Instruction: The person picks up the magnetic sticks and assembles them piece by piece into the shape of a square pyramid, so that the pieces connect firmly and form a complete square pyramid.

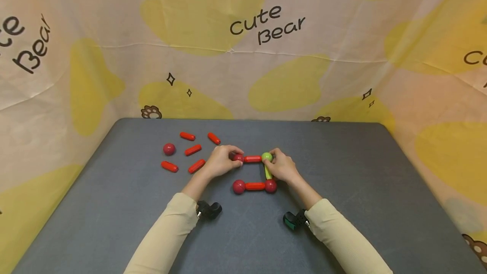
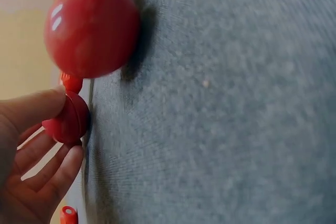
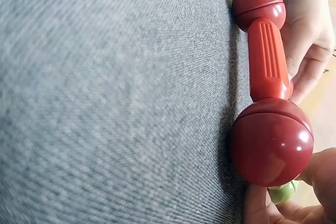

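Red ball (image 1: pixel 239 158), just left of the green ball (image 1: pixel 267 156): our left hand (image 1: pixel 220 160) pinches it while our right hand (image 1: pixel 284 167) grips the green one; we do best pressing both level, straight along the red stick (image 1: pixel 253 159) between.

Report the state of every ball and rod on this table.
Far red ball: in the grip of the left hand
Green ball: in the grip of the right hand
Far red rod: lying between those two balls
Green rod: partly hidden, upper joint unclear
Near red rod: joined at both ends
Near right red ball: joined
Near left red ball: joined
Left red ball: loose
Five scattered red rods: unattached
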The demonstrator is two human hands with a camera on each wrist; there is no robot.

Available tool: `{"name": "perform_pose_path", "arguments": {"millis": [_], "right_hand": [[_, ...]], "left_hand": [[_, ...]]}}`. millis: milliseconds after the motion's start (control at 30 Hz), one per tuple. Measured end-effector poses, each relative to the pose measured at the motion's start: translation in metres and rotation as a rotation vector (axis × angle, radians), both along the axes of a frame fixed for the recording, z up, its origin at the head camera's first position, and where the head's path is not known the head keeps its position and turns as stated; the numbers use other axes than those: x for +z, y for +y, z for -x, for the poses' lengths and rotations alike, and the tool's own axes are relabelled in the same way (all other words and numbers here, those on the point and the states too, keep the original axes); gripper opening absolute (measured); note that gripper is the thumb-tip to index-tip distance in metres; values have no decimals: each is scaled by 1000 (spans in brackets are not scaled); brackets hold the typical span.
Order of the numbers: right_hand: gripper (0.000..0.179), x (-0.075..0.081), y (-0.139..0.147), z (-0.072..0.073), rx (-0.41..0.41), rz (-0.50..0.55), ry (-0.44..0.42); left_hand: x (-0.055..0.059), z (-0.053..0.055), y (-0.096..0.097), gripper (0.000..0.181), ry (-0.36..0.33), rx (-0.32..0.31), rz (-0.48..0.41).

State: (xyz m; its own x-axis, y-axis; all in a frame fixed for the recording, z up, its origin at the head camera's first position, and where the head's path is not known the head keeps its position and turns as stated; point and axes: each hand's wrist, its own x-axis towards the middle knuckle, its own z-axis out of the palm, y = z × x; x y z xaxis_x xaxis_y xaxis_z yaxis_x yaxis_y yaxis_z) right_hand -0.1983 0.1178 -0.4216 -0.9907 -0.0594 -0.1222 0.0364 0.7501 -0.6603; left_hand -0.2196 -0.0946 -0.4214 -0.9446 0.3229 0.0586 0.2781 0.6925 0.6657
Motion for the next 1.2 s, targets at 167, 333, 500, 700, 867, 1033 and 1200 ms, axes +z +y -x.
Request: {"name": "perform_pose_path", "arguments": {"millis": [167, 333, 500, 700, 867, 1033, 1200], "right_hand": [[38, -1, 0, 0, -6, 0, -2], [39, 0, 0, 0, -6, -9, 4], [39, 1, 0, 0, 2, -11, 12], [39, 1, 0, 0, -2, -7, -7], [39, 0, -1, 0, 1, -5, -1], [39, -1, -1, 0, -1, 0, 0], [39, -1, -1, 0, 0, -1, 0]], "left_hand": [[0, 1, 2, 27, 1, -5, -2], [1, 1, 1, 28, 4, -26, -7], [5, 1, -4, 30, -2, -32, -30], [20, -3, -23, 32, -3, -15, -89], [31, -8, -45, 31, 26, 41, -109], [35, -15, -66, 31, 32, 143, -76], [30, -21, -82, 34, -5, 235, -38]]}}
